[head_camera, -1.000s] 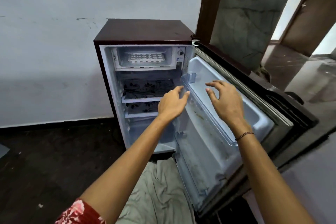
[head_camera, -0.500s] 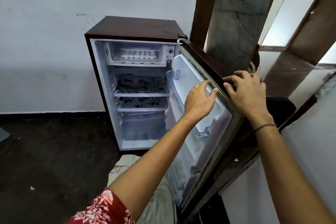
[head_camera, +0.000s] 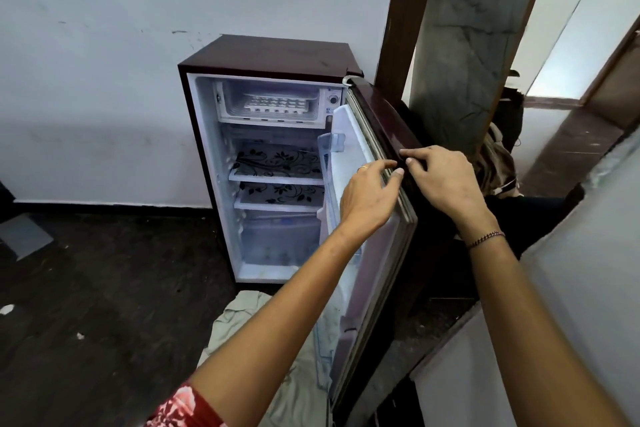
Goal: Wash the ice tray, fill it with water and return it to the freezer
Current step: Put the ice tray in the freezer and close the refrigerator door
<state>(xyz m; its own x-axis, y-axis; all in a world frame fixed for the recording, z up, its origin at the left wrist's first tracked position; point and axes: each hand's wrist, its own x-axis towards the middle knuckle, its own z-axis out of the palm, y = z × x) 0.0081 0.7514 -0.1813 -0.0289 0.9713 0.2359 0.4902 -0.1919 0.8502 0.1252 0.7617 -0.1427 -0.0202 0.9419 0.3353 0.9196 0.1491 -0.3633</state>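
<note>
Ice tray [head_camera: 275, 104] lies inside freezer compartment [head_camera: 225, 111] of open fridge [head_camera: 273, 54]

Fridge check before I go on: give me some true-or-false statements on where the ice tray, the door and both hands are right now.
1. The ice tray sits in the freezer compartment at the top of the fridge. True.
2. The fridge door is shut. False: it stands open, swung out to the right.
3. Both the left hand and the right hand touch the door's top edge. True.
4. The left hand holds the ice tray. False: it is on the door, and no hand touches the tray.
5. A pale cloth lies on the floor in front of the fridge. True.
</note>
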